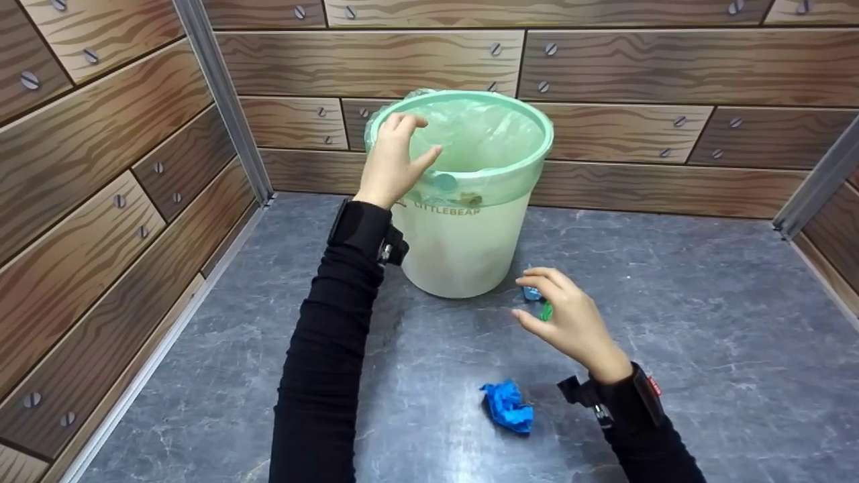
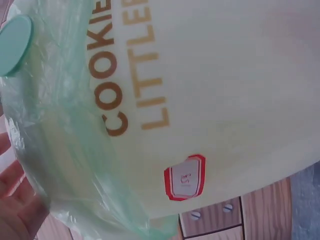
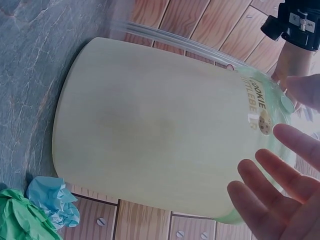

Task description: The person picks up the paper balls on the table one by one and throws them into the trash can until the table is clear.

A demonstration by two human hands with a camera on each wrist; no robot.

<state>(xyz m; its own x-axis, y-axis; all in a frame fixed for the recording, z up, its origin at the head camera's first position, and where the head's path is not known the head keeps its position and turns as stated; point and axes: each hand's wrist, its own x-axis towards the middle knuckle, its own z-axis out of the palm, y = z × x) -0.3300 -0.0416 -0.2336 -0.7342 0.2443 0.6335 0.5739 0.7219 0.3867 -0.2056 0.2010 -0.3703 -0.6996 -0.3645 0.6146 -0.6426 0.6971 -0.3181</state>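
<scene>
A whitish trash can (image 1: 463, 248) with a green rim stands upright, lined with a thin green plastic bag (image 1: 470, 134) folded over its edge. At the left side of that rim is my left hand (image 1: 392, 157), fingers spread and holding nothing; whether it touches the bag I cannot tell. My right hand (image 1: 570, 325) hovers in front of the can, its fingers loosely bent and nothing between them. Beyond it lie a crumpled light-blue paper (image 3: 54, 200) and a crumpled green paper (image 3: 25, 215), mostly hidden in the head view. A crumpled dark-blue paper (image 1: 508, 406) lies nearer on the floor.
Wood-patterned panels (image 1: 376, 64) stand behind the can and along both sides. Grey metal posts (image 1: 228, 94) mark the corners. The floor (image 1: 711, 322) is a grey marbled surface. A red-edged label (image 2: 185, 178) sticks to the can's side.
</scene>
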